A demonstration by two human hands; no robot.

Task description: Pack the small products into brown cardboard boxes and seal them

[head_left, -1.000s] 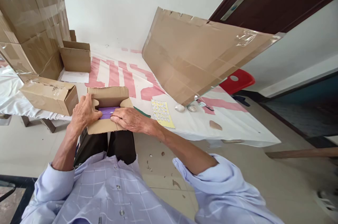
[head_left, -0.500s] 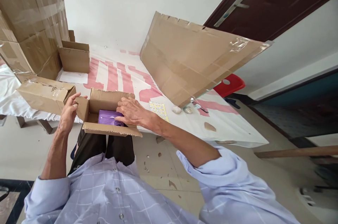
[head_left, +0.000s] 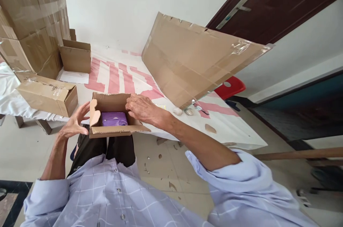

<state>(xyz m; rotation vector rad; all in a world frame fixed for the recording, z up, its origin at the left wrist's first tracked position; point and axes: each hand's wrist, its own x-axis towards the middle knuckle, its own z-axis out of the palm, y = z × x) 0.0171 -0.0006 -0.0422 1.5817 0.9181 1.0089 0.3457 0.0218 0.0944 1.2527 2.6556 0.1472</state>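
Note:
In front of me, at the table's near edge, is an open cardboard box (head_left: 109,133) with a purple package (head_left: 114,119) lying inside. My left hand (head_left: 76,122) is beside the box's left end, thumb and fingers spread apart near the notched end flap (head_left: 94,113). At the opposite end, my right hand (head_left: 143,109) has its fingers curled over the box's right end. Those fingertips are partly hidden behind the hand.
A taped carton (head_left: 49,95) lies to the left, below stacked boxes (head_left: 34,16). A large cardboard sheet (head_left: 195,59) leans at the back. Small rolls of tape (head_left: 189,111) and a brown scrap (head_left: 210,128) lie on the white-and-red tablecloth (head_left: 235,130).
My right hand has left the purple package and moved to the box's right end. My left hand has lowered and opened beside the left flap. The box has shifted slightly right.

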